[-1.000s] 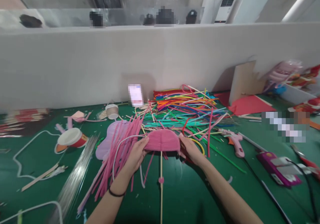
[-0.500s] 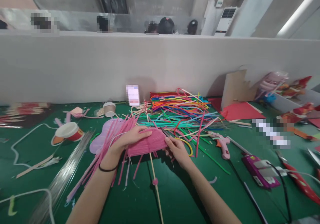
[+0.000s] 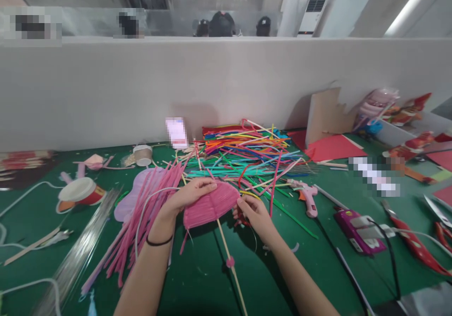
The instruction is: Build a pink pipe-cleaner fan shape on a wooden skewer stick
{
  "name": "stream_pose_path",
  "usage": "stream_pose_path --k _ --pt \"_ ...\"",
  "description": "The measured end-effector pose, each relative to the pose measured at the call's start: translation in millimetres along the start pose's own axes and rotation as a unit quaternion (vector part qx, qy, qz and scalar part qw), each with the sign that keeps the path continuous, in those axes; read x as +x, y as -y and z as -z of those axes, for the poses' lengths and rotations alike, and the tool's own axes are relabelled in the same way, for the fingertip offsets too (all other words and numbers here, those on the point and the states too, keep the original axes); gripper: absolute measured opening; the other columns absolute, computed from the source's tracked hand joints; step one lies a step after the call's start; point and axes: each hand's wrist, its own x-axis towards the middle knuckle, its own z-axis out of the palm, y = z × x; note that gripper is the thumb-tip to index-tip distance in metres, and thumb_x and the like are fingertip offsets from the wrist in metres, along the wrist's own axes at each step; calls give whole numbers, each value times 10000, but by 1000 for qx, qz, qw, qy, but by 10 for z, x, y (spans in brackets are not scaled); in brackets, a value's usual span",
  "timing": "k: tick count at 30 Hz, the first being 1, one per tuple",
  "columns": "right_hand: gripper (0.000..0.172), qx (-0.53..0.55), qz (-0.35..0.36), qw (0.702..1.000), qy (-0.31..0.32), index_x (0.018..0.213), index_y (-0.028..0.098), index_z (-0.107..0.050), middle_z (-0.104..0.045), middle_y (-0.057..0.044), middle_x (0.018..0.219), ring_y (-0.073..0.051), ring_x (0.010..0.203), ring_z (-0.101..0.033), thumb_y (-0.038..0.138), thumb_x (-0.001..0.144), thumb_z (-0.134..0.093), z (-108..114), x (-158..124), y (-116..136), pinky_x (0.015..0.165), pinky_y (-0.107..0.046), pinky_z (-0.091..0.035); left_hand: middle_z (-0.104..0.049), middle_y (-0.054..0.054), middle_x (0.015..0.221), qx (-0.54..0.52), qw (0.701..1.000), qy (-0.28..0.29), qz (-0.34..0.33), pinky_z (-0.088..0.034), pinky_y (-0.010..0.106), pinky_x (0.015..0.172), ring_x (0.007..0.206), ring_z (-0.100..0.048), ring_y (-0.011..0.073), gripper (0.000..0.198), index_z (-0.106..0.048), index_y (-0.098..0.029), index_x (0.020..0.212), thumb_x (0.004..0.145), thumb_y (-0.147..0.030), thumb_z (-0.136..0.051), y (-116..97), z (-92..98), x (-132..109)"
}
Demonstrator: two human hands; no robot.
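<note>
A pink fan-shaped piece of pipe cleaners (image 3: 212, 206) is mounted on a thin wooden stick (image 3: 223, 238), which carries a small pink knob (image 3: 230, 262). My left hand (image 3: 192, 193) is closed on the fan's upper left side, fingers across its top. At the fan's right corner is my right hand (image 3: 252, 212), fingers bent and pinched together. Red handles, seemingly of scissors (image 3: 243, 220), show partly beneath those fingers; the blades are hidden. A fine thread or wire hangs below the right hand. Loose pink pipe cleaners (image 3: 151, 212) lie by my left forearm.
Behind the hands spreads a pile of coloured pipe cleaners (image 3: 247, 146). To the right are a pink glue gun (image 3: 309, 198), a purple power block (image 3: 358, 231) and red-handled pliers (image 3: 420, 245). Leftward lie thin clear sticks (image 3: 81, 245) and a paper-cup figure (image 3: 81, 191). A partition (image 3: 226, 80) stands behind.
The view has shifted slightly to the right. The fan is turned a little and its stick slants more. A dark blade seen at its upper right edge is gone from sight.
</note>
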Motion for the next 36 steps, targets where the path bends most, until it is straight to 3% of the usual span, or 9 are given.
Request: stream_pose_path --k 3,7,11,16,20,25,30,34,36 --pt "454 -13 -1 1000 3 671 182 -561 -623 9 599 -101 481 -559 622 739 -648 13 27 -14 417 -200 -436 -721 41 901 -24 999 -32 25 -444 279 827 923 -611 251 244 -749 -198 805 752 -431 -699 28 -26 -29" --pt "447 -42 14 999 2 697 180 -588 -610 7 596 -101 467 -540 621 757 -629 26 26 -73 386 -193 -391 -712 55 1101 -56 991 -112 41 -470 287 852 1060 -610 263 327 -734 -222 1008 750 -423 -713 110 -55 -232" --pt "426 -49 31 998 -28 698 172 -614 -586 6 578 -89 426 -474 587 792 -612 77 37 -136 374 -204 -338 -712 112 1078 -94 972 -207 65 -523 303 688 881 -688 248 473 -636 -188 1163 806 -497 -630 302 -38 -587" --pt "377 -32 62 991 -115 672 168 -619 -567 3 567 -76 429 -396 519 810 -623 145 90 -178 400 -212 -289 -734 71 884 72 923 -372 64 -496 283 610 720 -692 223 363 -657 -199 1043 846 -488 -559 551 89 -947" --pt "375 -40 66 989 -124 668 169 -616 -568 -2 574 -84 436 -398 516 809 -628 137 102 -185 397 -214 -275 -738 49 815 197 895 -391 79 -486 301 675 705 -682 238 328 -671 -222 1070 888 -442 -507 642 126 -1003" --pt "421 -72 64 989 -115 711 162 -627 -574 -2 579 -77 403 -409 565 829 -599 114 95 -192 360 -210 -276 -700 92 1131 326 857 -398 18 -445 320 861 989 -652 269 369 -639 -222 1192 933 -410 -454 621 67 -923" --pt "462 -96 58 988 -103 752 168 -609 -520 28 501 -78 350 -397 621 834 -564 134 94 -204 322 -201 -285 -701 114 1063 388 813 -433 13 -448 318 791 925 -655 265 460 -522 -169 1339 955 -399 -417 574 54 -941" --pt "465 -118 63 986 -96 743 174 -592 -507 36 477 -77 337 -395 626 842 -550 152 95 -210 325 -196 -281 -720 73 944 419 762 -493 40 -452 318 745 821 -661 245 368 -609 -182 1191 955 -391 -418 606 56 -992" --pt "456 -131 61 985 -97 745 176 -589 -522 30 489 -77 335 -395 620 844 -550 159 103 -221 325 -197 -275 -714 74 924 452 751 -477 55 -452 325 753 842 -650 250 313 -649 -181 1054 945 -378 -432 661 53 -986"
